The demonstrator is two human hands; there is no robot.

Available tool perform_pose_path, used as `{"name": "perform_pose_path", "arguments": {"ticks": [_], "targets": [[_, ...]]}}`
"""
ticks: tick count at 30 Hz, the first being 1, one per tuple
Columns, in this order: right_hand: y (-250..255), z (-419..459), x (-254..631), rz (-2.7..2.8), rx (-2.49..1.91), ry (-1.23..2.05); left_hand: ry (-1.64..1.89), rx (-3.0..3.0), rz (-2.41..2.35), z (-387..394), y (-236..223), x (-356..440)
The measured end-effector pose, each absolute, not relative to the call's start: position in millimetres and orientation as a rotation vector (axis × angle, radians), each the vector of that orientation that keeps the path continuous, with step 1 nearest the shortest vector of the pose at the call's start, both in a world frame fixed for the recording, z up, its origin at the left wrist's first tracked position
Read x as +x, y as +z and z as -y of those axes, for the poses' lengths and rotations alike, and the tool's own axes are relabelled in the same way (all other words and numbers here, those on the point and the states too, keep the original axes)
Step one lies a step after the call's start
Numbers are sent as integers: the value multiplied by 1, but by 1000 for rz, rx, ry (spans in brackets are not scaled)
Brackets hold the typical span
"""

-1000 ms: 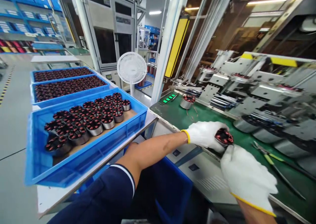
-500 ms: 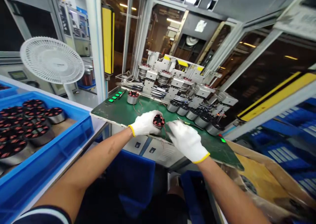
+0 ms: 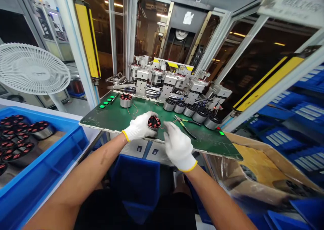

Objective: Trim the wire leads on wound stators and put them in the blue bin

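My left hand (image 3: pixel 142 126), in a white glove with a yellow cuff, is closed around a motor stator (image 3: pixel 154 122) with a black top and copper windings, held above the front edge of the green worktop (image 3: pixel 101 115). Just right of the stator is my gloved right hand (image 3: pixel 178 145), fingers curled together and somewhat blurred; what they pinch, if anything, is too small to make out. Pliers (image 3: pixel 186 126) with green-and-black handles lie behind the right hand. Another wound stator (image 3: pixel 126 100) stands at the worktop's left, with loose copper wire (image 3: pixel 133 110) beside it.
A winding machine (image 3: pixel 167 79) lines the back, with a row of stators (image 3: pixel 189 110) before it. A blue crate (image 3: pixel 76 140) of stators stands left, near a white fan (image 3: pixel 35 69). Right of the worktop is a plastic-lined carton (image 3: pixel 263 155). Yellow guards (image 3: pixel 87 37) flank the opening.
The view has swung right, so the scene sits further left. My right hand has turned more upright and lower beside the stator, uncovering the pliers. My left hand still holds the stator.
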State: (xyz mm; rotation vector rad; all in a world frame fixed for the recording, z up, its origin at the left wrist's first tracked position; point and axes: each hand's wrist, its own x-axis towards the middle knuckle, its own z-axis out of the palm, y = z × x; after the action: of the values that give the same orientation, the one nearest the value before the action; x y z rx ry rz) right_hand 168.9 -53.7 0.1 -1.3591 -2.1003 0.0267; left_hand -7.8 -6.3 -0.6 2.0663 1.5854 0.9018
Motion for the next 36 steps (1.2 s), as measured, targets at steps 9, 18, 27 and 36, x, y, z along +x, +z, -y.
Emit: {"name": "perform_pose_path", "arguments": {"ticks": [9, 18, 27, 36], "targets": [[-24, 54, 142, 1324, -872, 1556, 890, 2221, -1168, -1, 8, -20], [-64, 59, 118, 857, -671, 1671, 732, 2206, -1183, 1, 16, -20], [-118, 90, 127, 1128, -1151, 1587, 439, 2286, -1352, 10, 42, -30], [7, 72, 212, 1828, -1166, 335, 691, 2215, -1831, 35, 31, -9]]}}
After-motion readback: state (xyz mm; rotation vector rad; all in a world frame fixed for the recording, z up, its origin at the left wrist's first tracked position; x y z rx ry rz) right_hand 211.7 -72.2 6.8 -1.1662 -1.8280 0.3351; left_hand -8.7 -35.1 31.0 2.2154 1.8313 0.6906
